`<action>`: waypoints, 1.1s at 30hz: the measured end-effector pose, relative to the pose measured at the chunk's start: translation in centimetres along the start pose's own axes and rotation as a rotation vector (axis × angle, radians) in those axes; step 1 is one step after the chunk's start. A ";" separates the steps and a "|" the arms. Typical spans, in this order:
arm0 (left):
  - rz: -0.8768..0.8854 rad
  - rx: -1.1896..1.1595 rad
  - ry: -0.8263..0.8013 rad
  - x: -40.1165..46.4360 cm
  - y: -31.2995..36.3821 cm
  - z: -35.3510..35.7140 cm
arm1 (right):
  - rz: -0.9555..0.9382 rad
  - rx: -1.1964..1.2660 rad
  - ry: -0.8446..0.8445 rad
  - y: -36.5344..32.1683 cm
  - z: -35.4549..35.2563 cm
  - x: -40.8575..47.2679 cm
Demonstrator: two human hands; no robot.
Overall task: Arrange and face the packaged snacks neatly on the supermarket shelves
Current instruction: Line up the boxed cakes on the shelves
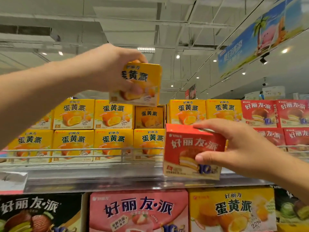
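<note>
Supermarket aisle under a grey open ceiling with spot lamps; steel top shelf (93, 180) with a wire front rail, stocked two tiers high. Left to centre: rows of yellow cardboard egg-yolk-pie boxes (73, 114), faces forward. One gap noted in the upper tier, right of centre, with a smaller-looking yellow box set back in the recess (149, 117).

Left hand (108, 71), grip clamped around a yellow cardboard pie box (142, 84), fingers over the top edge and thumb on the front face; box held tilted, face outward, directly above and just forward of that gap. Judged next: straight down and back into the slot.

Right hand (240, 148), grip clamped on a red cardboard chocolate-pie box (192, 151), held in front of the shelf edge, upright, face outward. Red stock (275, 114) further right; right hand nearer to it.
</note>
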State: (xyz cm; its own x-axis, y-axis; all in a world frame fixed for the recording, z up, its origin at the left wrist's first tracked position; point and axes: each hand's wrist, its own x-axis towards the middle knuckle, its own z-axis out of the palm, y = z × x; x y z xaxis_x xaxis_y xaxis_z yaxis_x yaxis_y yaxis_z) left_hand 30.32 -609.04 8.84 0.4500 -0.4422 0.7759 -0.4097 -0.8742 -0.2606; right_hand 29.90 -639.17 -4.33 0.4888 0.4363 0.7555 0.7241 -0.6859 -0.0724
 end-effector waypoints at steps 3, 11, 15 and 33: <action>0.043 0.192 0.019 4.9 0.9 1.6 | -0.001 -0.024 -0.013 0.4 0.2 -1.1; 0.015 0.452 -0.083 8.6 0.6 6.0 | 0.030 -0.091 -0.014 1.9 -0.2 -1.8; 0.008 0.448 -0.147 8.6 0.0 7.4 | 0.061 -0.062 -0.041 2.4 -0.4 -1.7; -0.019 0.424 -0.426 6.3 -0.3 12.1 | 0.071 0.105 -0.076 3.2 0.0 -1.0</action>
State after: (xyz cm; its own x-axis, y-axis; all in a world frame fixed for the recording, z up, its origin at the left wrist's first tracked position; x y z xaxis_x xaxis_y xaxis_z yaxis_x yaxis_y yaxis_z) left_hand 42.88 -614.00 6.88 0.7688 -0.3901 0.5067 -0.0854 -0.8479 -0.5232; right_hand 31.73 -641.87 -5.31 0.5735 0.4341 0.6948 0.7310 -0.6539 -0.1949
